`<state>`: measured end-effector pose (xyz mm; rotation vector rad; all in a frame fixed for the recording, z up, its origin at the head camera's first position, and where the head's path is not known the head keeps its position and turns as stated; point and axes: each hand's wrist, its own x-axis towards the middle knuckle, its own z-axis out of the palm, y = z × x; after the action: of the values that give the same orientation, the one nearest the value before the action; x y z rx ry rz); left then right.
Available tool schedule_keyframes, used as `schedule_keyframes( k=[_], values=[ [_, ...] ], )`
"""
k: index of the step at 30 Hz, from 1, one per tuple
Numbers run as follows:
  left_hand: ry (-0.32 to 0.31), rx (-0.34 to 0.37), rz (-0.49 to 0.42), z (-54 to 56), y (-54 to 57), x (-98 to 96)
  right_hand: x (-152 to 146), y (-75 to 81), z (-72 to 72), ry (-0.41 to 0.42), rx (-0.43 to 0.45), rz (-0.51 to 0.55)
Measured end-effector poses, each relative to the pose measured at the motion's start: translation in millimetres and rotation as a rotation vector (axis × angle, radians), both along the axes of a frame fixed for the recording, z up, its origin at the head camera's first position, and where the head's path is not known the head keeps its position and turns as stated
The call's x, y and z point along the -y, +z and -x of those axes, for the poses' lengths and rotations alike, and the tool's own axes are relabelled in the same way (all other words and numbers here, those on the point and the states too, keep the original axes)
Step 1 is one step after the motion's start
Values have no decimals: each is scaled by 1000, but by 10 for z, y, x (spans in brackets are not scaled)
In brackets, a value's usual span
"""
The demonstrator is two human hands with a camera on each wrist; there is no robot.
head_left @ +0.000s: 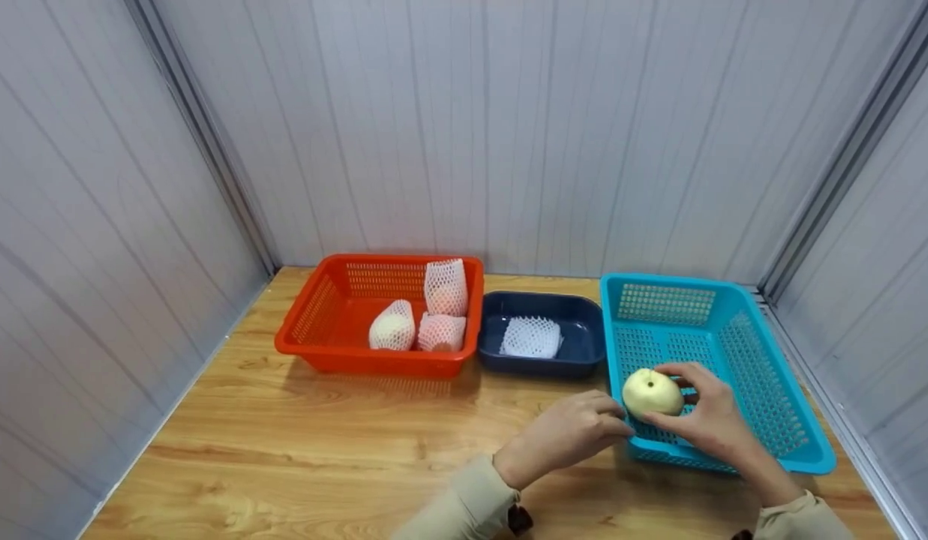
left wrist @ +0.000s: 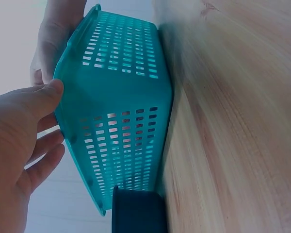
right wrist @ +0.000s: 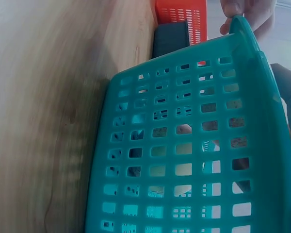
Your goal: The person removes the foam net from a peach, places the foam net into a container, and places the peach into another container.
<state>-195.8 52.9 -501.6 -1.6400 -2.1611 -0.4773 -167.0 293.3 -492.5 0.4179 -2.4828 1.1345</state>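
My right hand (head_left: 707, 412) grips a pale yellow pear (head_left: 650, 393) between thumb and fingers, over the near left part of the blue basket (head_left: 785, 375). The fruit's dark end hollow faces up, and no net covers it. At the basket's near left corner is my left hand (head_left: 576, 431), its fingers loosely bent with nothing between them. In the left wrist view the thumb (left wrist: 53, 92) overlaps the basket's rim, and the other fingertips lie close beside it. Through the holes in the right wrist view, pale fruit (right wrist: 183, 169) shows in part.
A navy tray (head_left: 494, 364) beside the blue basket holds white foam netting (head_left: 532, 337). Left of it stands a red basket (head_left: 321, 346) with a netted pale fruit (head_left: 392, 328) and two netted pinkish fruits (head_left: 445, 292). Panel walls (head_left: 448, 135) enclose the wooden table (head_left: 283, 450).
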Motion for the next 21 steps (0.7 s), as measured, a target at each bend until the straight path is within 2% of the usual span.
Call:
schedule_keyframes(
  k=[10,17,21],
  values=[
    [-26,63,-68,15,-40,-7,-32,-12,15,43,107,-29],
    [-16,29,-87,8,-51,9,-10,13,17,52,112,5],
    [-5,46,-86,-10,-66,6,0,-12,11,28,104,8]
  ],
)
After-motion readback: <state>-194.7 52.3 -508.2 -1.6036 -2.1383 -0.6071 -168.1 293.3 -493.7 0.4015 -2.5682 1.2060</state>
